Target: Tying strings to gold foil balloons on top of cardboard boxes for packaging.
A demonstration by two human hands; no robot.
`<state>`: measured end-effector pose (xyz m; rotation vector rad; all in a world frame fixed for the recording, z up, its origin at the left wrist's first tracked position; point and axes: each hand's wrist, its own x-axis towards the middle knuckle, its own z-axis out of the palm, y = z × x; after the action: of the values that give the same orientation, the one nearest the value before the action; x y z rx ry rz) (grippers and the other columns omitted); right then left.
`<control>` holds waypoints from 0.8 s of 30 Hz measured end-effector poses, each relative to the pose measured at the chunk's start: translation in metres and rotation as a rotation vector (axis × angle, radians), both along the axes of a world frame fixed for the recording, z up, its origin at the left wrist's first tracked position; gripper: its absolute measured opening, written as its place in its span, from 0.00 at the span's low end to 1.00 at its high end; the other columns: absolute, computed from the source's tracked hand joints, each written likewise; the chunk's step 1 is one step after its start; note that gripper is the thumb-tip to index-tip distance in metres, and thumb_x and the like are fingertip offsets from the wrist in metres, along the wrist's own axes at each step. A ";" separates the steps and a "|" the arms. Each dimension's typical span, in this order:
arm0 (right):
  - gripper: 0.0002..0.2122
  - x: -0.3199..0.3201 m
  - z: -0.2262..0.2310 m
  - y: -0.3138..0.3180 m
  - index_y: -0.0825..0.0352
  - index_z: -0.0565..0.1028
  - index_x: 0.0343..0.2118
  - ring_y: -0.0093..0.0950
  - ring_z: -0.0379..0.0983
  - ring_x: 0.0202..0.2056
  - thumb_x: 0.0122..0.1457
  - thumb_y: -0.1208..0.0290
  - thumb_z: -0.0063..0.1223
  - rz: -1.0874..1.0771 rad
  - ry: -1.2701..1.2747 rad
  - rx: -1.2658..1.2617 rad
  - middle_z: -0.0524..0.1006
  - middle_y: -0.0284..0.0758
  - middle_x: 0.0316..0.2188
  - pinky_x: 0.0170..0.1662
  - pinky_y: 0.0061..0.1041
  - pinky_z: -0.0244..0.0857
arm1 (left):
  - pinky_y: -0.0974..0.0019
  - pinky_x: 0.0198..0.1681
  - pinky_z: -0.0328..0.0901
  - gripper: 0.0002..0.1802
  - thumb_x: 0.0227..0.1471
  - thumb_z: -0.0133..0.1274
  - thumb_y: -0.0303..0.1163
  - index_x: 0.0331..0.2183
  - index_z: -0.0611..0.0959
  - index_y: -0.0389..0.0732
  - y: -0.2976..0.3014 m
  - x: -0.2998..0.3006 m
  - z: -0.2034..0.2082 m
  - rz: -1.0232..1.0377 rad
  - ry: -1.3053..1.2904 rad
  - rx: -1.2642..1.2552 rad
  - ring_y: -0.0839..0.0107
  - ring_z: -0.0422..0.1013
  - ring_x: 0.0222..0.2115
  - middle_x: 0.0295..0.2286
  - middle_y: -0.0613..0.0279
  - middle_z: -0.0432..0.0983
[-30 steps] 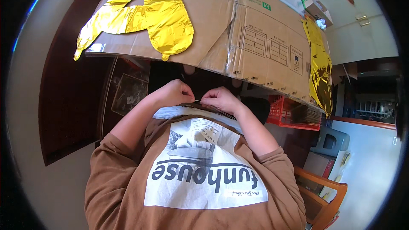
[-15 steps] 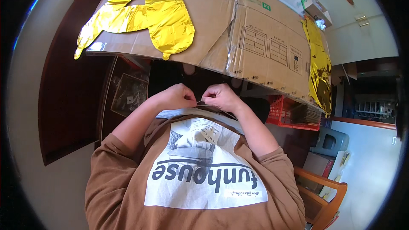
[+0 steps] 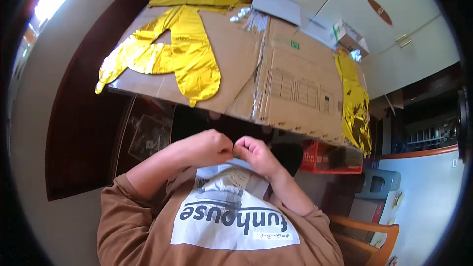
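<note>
1. Left hand (image 3: 213, 147) and right hand (image 3: 256, 156) almost meet, fingers curled; whether they pinch anything, I cannot tell.
2. Gold letter-shaped foil (image 3: 178, 51) lies beyond the left hand, on cardboard (image 3: 234, 59).
3. Red crate (image 3: 309, 157) sits right of both hands.

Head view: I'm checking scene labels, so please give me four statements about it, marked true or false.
1. The gold foil shape with a hole lies on the cardboard. True.
2. The left hand presses on the cardboard. False: it is in front of the body, close to the right hand.
3. The red crate is right of both hands. True.
4. The wooden chair is at the picture's lower left. False: it is at the lower right.
</note>
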<state>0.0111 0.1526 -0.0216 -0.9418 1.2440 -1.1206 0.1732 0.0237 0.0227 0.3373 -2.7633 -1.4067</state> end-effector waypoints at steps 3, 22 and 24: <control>0.06 0.002 0.029 0.005 0.68 0.73 0.34 0.14 0.66 0.30 0.62 0.70 0.50 0.014 0.174 -0.078 0.74 0.26 0.27 0.35 0.16 0.64 | 0.57 0.27 0.66 0.10 0.46 0.59 0.33 0.25 0.81 0.34 0.000 -0.004 0.027 -0.063 -0.013 0.005 0.52 0.73 0.23 0.20 0.47 0.74; 0.26 0.028 0.100 -0.010 0.68 0.54 0.60 0.27 0.70 0.41 0.65 0.60 0.43 -0.036 -0.642 -0.358 0.73 0.38 0.39 0.54 0.27 0.58 | 0.69 0.27 0.65 0.04 0.49 0.55 0.26 0.27 0.82 0.35 -0.018 -0.012 0.129 0.147 0.452 0.003 0.68 0.73 0.23 0.21 0.58 0.75; 0.21 0.013 0.091 -0.006 0.71 0.67 0.52 0.22 0.71 0.34 0.66 0.57 0.40 0.209 -0.601 -0.297 0.73 0.33 0.31 0.43 0.21 0.64 | 0.69 0.27 0.65 0.04 0.49 0.56 0.26 0.27 0.82 0.35 -0.021 -0.010 0.141 0.180 0.459 -0.006 0.68 0.73 0.23 0.21 0.58 0.75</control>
<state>0.0244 0.1467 0.0690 -0.8382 0.4905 -1.3123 0.1634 0.0030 0.1636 0.2208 -2.3065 -1.2457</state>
